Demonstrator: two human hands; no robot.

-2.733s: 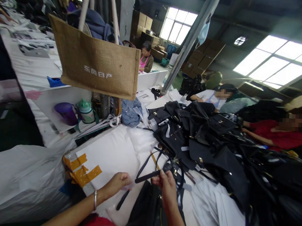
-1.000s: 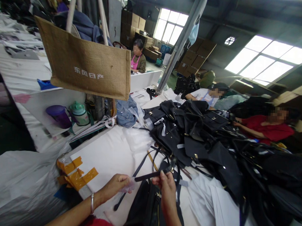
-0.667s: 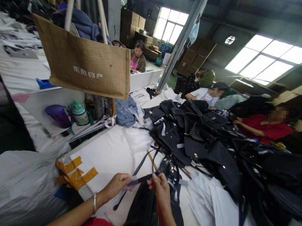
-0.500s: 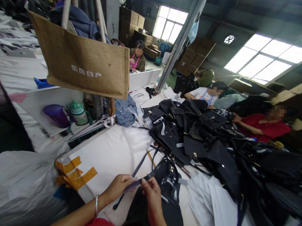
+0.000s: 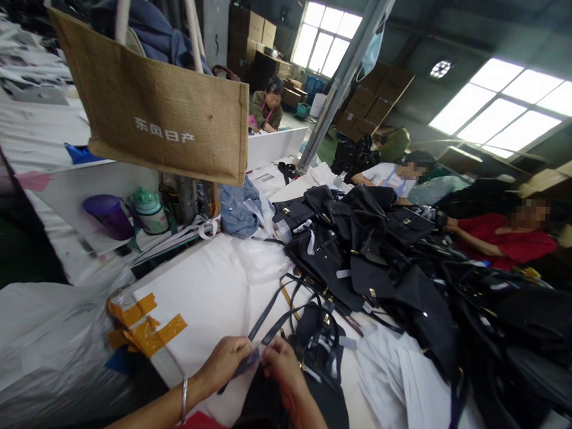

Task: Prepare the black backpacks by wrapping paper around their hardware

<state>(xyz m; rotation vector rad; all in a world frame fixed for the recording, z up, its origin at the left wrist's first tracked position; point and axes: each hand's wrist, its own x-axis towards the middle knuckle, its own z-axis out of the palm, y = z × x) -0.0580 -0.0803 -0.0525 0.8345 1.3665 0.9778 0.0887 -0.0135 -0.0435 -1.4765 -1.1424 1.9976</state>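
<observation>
A black bag (image 5: pixel 309 402) lies in front of me, its thin black strap (image 5: pixel 272 331) looping up and back toward my hands. My left hand (image 5: pixel 227 362) is closed on the strap, thumb on top, and a silver bangle circles that wrist. A piece of clear plastic film (image 5: pixel 250 363) wraps the strap between the two hands. Close beside it, my right hand (image 5: pixel 282 366) pinches the film's edge with bent fingers; its fingertips partly hide the strap. Buckles and more wrapped straps lie on the bag's upper part.
A heap of black bags (image 5: pixel 360 243) covers the table's right and back. White paper sheets (image 5: pixel 406 378) lie at right. Orange tape (image 5: pixel 151 329) marks a white padded board. A burlap bag (image 5: pixel 167 117) hangs at left above a purple cup (image 5: pixel 108 216). Several people sit beyond.
My right hand has shifted slightly left and down, its fingers now curled at the film. The strap stands in a higher loop above the hands. The view has moved a little.
</observation>
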